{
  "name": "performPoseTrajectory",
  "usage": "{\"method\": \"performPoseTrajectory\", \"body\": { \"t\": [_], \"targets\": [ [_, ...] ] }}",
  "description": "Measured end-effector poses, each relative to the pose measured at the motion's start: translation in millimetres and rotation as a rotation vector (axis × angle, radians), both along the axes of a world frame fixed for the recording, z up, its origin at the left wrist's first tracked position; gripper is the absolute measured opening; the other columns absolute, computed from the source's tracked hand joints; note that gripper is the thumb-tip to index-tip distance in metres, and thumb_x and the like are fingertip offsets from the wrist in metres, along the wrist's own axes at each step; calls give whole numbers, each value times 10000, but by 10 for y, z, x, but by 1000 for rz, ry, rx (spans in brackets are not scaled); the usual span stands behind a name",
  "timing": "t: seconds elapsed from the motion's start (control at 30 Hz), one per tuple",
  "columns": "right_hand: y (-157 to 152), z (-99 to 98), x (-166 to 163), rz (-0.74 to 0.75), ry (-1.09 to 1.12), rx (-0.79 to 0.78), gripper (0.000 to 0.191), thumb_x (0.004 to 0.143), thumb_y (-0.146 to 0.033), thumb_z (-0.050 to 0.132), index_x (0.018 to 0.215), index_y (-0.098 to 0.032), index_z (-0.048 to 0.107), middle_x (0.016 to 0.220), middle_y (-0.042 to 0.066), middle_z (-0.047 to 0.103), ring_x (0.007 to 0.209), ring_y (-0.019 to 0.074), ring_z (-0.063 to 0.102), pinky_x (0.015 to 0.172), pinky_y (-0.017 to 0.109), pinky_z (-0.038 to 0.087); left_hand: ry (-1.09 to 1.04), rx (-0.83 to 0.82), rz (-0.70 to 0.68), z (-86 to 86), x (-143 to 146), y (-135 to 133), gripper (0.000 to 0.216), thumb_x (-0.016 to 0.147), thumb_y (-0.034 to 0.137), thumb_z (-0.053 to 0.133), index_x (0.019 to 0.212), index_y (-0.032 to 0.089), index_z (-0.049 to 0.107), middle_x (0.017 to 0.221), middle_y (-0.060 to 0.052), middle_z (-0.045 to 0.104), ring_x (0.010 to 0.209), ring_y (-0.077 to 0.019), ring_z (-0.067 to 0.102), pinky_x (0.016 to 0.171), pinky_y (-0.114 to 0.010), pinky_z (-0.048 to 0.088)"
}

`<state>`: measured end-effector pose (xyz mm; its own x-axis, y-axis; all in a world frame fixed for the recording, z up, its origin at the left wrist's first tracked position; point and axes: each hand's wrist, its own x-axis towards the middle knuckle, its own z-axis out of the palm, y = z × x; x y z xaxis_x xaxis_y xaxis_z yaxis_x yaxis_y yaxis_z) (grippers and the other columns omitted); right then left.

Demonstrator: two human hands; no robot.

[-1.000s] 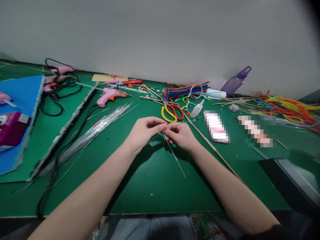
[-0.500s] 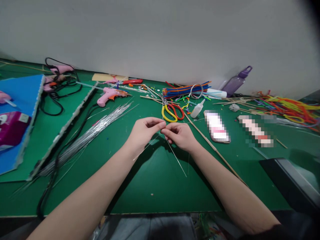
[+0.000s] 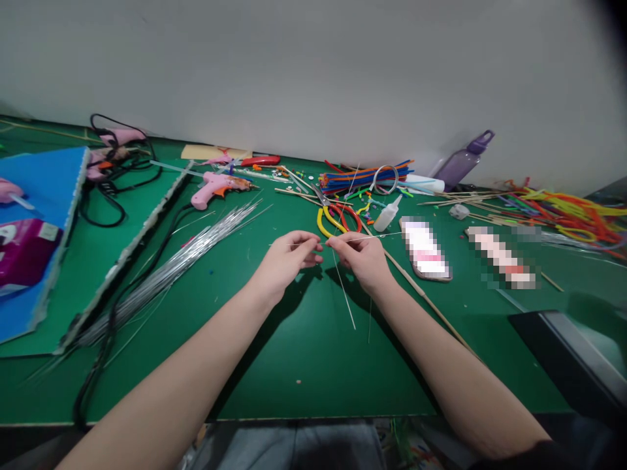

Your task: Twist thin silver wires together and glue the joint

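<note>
Just before the scissors (image 3: 337, 219), left hand (image 3: 289, 261): pinched on wire (image 3: 347, 300).
Right hand (image 3: 362, 258): pinched on same wire, nearer the scissors.

Across my green surface (image 3: 294, 352) lie a pink glue gun (image 3: 215, 186), yellow-and-red scissors (image 3: 337, 219), a small glue bottle (image 3: 386, 214) and a purple bottle (image 3: 463, 163).

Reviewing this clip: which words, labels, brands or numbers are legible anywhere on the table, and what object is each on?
No text is readable in this view.
magenta packet: white label, too small to read.
flat item: blurred out.
long strip: blurred out.
small white bottle: no print visible.
purple bottle: no print visible.
thin wire, pinched by left hand and right hand: bare.
</note>
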<state>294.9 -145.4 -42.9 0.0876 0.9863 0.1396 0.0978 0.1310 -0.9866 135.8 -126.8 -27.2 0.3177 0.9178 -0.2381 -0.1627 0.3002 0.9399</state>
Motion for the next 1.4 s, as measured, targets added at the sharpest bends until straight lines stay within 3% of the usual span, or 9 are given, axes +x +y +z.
{"method": "performPoseTrajectory", "body": {
  "t": [0.13, 0.27, 0.5, 1.0, 1.23, 1.4],
  "targets": [
    [2, 5, -13, -63, -27, 45, 228, 714, -405, 721, 726, -177, 717, 606, -6, 647, 547, 96, 553, 558, 246, 445, -26, -38, -190, -37, 9, -28, 153, 835, 270, 637, 847, 121, 670, 812, -44, 685, 665, -85, 640, 702, -232, 501],
    [-23, 31, -40, -104, -47, 78, 202, 718, -390, 719, 715, -188, 721, 676, 16, 700, 624, 123, 616, 612, 259, 488, -93, -47, -274, -63, 8, -46, 184, 807, 296, 684, 861, 120, 677, 844, -52, 699, 672, -81, 642, 714, -224, 501],
    [-65, 51, -65, -84, -122, 95, 200, 742, -386, 692, 722, -190, 717, 656, 11, 692, 592, 121, 607, 581, 262, 484, -135, -88, -270, -39, 22, -53, 173, 776, 256, 712, 841, 111, 645, 723, -15, 671, 613, -77, 628, 676, -220, 495],
    [-56, 71, -65, -72, -89, 28, 246, 726, -416, 704, 695, -172, 708, 599, 7, 660, 530, 103, 560, 511, 236, 438, 8, 105, -234, -11, 61, -98, 139, 792, 259, 665, 789, 127, 621, 679, -6, 634, 574, -86, 587, 632, -234, 482],
    [-36, 37, -24, -17, -156, 29, 264, 765, -412, 666, 771, -157, 733, 585, 0, 627, 499, 86, 489, 491, 229, 393, 16, 102, -205, 11, 70, -93, 325, 872, 452, 546, 788, 140, 581, 577, 18, 557, 514, -108, 578, 616, -260, 488],
    [-38, 46, -15, 57, -194, 33, 296, 792, -448, 639, 787, -165, 727, 540, -22, 557, 476, 78, 448, 464, 224, 347, 132, 237, -160, 2, 80, -77, 316, 920, 377, 447, 715, 158, 545, 542, 15, 534, 477, -114, 554, 538, -246, 461]
  ]
}}
